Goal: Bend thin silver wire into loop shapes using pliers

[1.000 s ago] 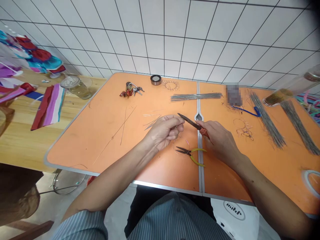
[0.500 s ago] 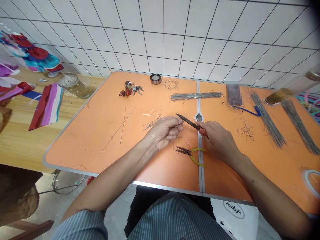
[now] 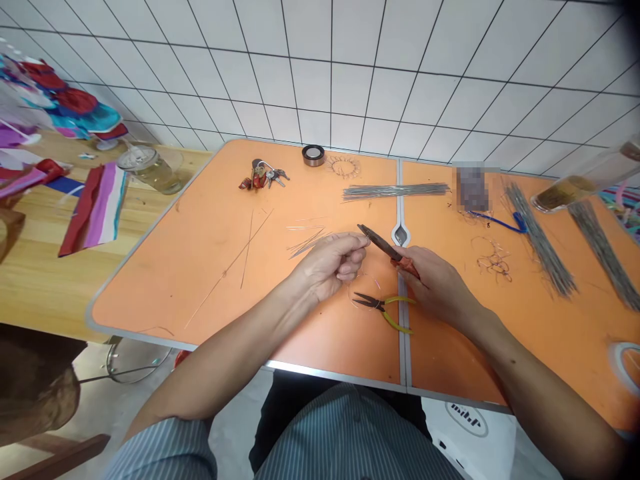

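My left hand (image 3: 327,268) is closed at the fingertips on a thin wire, which is hard to see. My right hand (image 3: 434,285) grips red-handled pliers (image 3: 383,244), whose dark nose points at my left fingertips and nearly touches them. Below my hands, yellow-handled pliers (image 3: 384,313) lie on the orange folding table (image 3: 200,267). A thin wire ring (image 3: 364,292) lies partly under their jaws, close to my left hand.
Several bundles of straight wire (image 3: 395,191) lie on the table's far and right parts, with loose wires left of my hands. Keys (image 3: 263,176), a tape roll (image 3: 313,155), wire scraps and a glass jar (image 3: 580,185) stand around them. A tiled wall rises behind the table.
My view has shifted slightly, moving the table's contents a little right. The red-handled pliers stay in my right hand, with their nose still at my left fingertips.
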Demonstrator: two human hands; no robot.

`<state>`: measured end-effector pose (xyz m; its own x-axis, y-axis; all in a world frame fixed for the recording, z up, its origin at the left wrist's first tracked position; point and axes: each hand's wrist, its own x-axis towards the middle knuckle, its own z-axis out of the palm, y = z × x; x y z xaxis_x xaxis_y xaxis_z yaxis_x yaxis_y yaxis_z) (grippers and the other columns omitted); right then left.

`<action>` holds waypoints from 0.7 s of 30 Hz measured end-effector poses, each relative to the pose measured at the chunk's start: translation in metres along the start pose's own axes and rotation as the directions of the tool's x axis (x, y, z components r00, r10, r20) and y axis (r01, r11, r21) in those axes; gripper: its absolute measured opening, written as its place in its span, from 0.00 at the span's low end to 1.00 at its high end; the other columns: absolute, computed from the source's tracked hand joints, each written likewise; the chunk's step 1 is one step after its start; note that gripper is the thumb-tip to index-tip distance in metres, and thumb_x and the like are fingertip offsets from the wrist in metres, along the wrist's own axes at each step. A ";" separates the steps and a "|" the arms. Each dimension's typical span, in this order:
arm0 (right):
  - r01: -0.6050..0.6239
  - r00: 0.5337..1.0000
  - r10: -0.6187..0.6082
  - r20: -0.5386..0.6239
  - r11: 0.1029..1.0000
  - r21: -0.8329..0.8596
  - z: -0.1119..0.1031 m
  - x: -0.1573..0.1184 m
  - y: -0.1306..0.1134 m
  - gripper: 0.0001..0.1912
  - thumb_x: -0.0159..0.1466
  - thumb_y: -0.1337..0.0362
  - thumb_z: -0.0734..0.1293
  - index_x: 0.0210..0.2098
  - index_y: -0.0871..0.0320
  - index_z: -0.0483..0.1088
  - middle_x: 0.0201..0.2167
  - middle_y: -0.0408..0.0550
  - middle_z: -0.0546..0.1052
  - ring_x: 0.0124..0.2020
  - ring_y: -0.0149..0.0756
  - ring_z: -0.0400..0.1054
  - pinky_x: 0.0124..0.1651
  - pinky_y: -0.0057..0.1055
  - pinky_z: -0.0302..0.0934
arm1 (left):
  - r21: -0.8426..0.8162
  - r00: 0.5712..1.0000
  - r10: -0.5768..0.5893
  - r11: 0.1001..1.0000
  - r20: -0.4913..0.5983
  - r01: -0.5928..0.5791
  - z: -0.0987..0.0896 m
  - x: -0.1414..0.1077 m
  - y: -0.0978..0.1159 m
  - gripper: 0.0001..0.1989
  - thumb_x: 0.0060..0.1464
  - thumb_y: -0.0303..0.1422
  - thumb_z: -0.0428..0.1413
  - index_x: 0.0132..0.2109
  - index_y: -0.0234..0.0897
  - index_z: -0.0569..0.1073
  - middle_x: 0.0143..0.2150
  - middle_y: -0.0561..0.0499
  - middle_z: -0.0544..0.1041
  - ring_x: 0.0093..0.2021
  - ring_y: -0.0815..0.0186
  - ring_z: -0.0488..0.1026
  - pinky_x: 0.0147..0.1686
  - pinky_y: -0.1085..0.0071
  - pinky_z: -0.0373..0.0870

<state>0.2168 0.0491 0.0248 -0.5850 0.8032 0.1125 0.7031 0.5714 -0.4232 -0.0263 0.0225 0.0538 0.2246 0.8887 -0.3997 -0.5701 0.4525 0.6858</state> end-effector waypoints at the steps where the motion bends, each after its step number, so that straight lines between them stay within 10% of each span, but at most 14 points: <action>1: 0.008 1.000 -0.008 -0.016 1.000 -0.014 0.001 0.000 0.002 0.14 0.76 0.65 0.60 0.55 0.53 0.75 0.41 0.51 0.81 0.43 0.47 0.74 0.41 0.38 0.65 | -0.009 1.000 -0.013 1.000 0.004 0.013 0.000 0.000 0.001 0.12 0.62 0.24 0.58 0.29 0.34 0.69 0.20 0.59 0.62 0.15 0.80 0.51 0.15 0.81 0.44; 14: 0.187 0.963 -0.225 -0.150 0.955 -0.229 0.003 0.000 0.015 0.20 0.78 0.69 0.60 0.65 0.57 0.72 0.46 0.54 0.83 0.46 0.47 0.75 0.43 0.39 0.68 | -0.003 0.986 -0.165 0.986 0.017 0.165 0.004 -0.002 0.006 0.15 0.68 0.25 0.51 0.29 0.35 0.69 0.18 0.62 0.52 0.15 0.77 0.47 0.17 0.78 0.47; 21: 0.122 0.979 -0.155 -0.131 0.966 -0.228 0.003 -0.001 0.012 0.20 0.76 0.69 0.60 0.64 0.55 0.73 0.44 0.53 0.83 0.47 0.47 0.76 0.42 0.38 0.66 | 0.081 0.999 -0.015 0.997 0.046 0.011 -0.001 -0.001 0.000 0.10 0.59 0.27 0.60 0.30 0.37 0.69 0.19 0.62 0.56 0.16 0.77 0.48 0.18 0.78 0.44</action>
<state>0.2250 0.0547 0.0169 -0.6285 0.7202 0.2938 0.6999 0.6884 -0.1902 -0.0273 0.0211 0.0537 0.2690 0.8842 -0.3819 -0.5015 0.4671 0.7283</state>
